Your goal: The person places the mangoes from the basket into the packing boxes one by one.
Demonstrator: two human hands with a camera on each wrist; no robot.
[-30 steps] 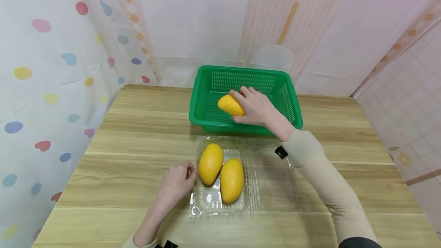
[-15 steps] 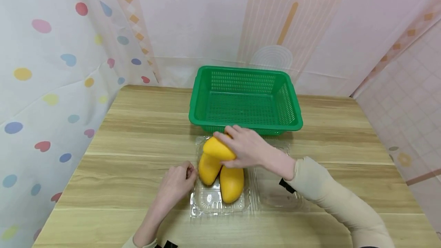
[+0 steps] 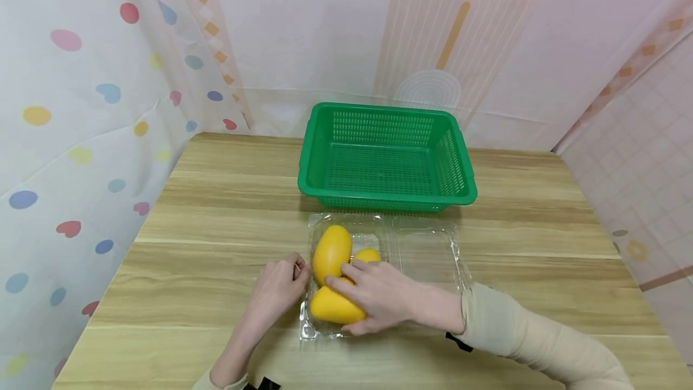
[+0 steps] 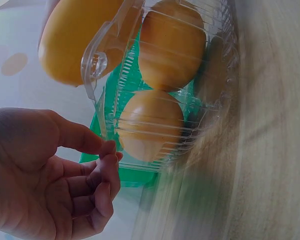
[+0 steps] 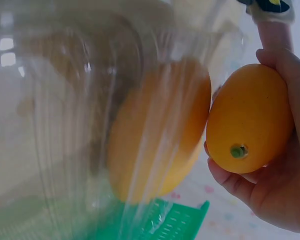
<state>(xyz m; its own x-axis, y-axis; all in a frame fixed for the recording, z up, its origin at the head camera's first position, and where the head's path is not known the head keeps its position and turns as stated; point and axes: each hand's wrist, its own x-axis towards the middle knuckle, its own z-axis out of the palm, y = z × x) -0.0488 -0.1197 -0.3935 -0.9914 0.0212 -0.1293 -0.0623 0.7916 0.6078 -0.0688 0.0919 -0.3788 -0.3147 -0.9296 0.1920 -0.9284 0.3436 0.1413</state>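
My right hand [image 3: 387, 297] grips a yellow mango [image 3: 334, 306], tilted over the near part of a clear plastic clamshell box [image 3: 369, 239]. The right wrist view shows this mango [image 5: 250, 120] with its green stem spot, fingers and thumb around it. Two more mangoes lie in the box: one at the left [image 3: 331, 253], another [image 3: 368, 255] mostly hidden behind my right hand. At the box's left edge, my left hand [image 3: 276, 287] has its fingers curled. In the left wrist view, its thumb and forefinger [image 4: 106, 150] pinch the box's rim.
Behind the box stands a green plastic basket [image 3: 387, 199] with nothing inside. The box's clear lid [image 3: 425, 254] lies folded out to the right on the wooden table [image 3: 216, 245]. Patterned cloth [image 3: 303, 29] hangs behind and at both sides.
My right hand has brought the mango out of the green basket, toward me, and lowered it over the near part of the box. The left hand has stayed in place.
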